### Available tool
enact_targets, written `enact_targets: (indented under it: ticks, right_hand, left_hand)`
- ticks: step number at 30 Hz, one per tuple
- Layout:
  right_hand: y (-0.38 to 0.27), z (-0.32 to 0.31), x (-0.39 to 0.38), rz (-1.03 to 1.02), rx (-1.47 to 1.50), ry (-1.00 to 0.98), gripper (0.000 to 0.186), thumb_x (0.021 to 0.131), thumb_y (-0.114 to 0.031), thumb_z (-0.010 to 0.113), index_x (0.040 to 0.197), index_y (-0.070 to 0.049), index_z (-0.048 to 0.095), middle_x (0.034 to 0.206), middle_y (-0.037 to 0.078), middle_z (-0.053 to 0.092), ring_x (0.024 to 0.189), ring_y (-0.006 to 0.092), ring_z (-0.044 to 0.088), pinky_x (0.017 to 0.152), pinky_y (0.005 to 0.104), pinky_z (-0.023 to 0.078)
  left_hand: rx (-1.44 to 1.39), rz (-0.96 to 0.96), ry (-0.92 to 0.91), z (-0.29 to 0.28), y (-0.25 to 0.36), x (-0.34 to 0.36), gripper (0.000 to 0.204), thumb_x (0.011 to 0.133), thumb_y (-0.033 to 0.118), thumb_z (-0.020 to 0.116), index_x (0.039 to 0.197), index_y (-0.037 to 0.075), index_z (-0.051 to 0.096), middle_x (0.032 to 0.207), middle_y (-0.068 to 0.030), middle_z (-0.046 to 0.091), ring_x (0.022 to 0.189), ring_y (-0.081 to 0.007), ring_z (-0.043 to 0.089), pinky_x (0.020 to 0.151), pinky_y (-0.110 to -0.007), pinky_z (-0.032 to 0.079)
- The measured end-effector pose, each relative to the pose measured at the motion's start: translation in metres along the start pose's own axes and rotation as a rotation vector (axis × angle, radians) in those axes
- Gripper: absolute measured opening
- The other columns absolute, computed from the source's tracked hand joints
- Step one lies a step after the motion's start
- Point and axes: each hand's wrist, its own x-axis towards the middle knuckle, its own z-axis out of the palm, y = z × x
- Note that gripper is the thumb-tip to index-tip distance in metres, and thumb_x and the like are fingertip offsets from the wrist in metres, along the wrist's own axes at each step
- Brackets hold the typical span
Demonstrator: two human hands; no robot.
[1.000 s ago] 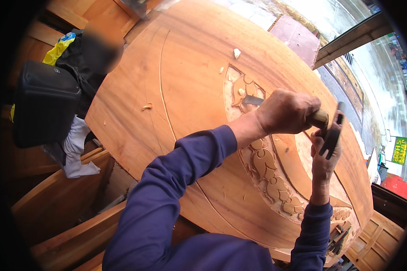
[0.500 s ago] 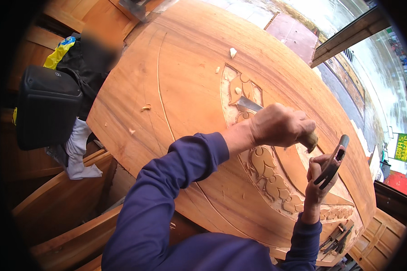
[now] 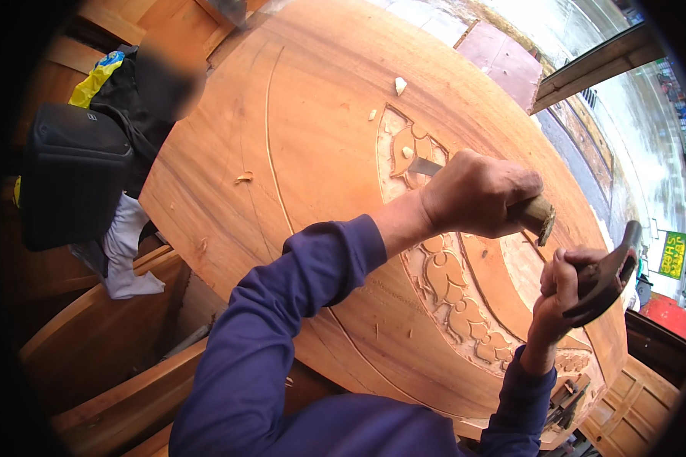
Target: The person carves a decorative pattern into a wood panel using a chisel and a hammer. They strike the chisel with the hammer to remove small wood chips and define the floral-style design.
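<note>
My left hand [image 3: 476, 194] is wrapped round the wooden handle of a chisel [image 3: 425, 166], whose flat steel blade rests on carved leaf shapes near the top of a curved band on a large wooden board [image 3: 236, 152]. My right hand [image 3: 560, 289] grips a hammer [image 3: 602, 278], its dark metal head held apart from the chisel handle's end, to the lower right of it. More carved leaves [image 3: 450, 282] run down the band below my left hand. Pale chips [image 3: 399, 86] and a curled shaving [image 3: 243, 177] lie on the board.
Left of the board are a black case [image 3: 76, 175], white cloth [image 3: 129, 274], a yellow bag [image 3: 95, 80] and wooden panels [image 3: 99, 335]. Hand tools [image 3: 564, 404] lie on the board's lower right, near a panelled piece [image 3: 633, 396]. A dark post [image 3: 579, 68] borders the bright outside.
The hammer has swung down and to the right, away from the chisel handle's end, with my right hand. My left hand dipped slightly, then rose back, still holding the chisel.
</note>
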Motion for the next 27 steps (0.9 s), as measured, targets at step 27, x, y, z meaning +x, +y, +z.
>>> enact_targets:
  ticks: [27]
  right_hand:
    - [0.042,-0.118,-0.092,0.584,-0.300,-0.178,0.021,0.093,-0.006,0.068,0.112,-0.004,0.059,0.068,-0.003,0.048,0.048,0.0041,0.042,0.043,0.0212,0.030]
  left_hand:
    - [0.328,-0.045,-0.539,-0.051,0.044,-0.054,0.012,0.094,0.025,0.068,0.096,0.016,0.061,0.077,-0.0002,0.060,0.062,-0.0159,0.065,0.050,-0.032,0.050]
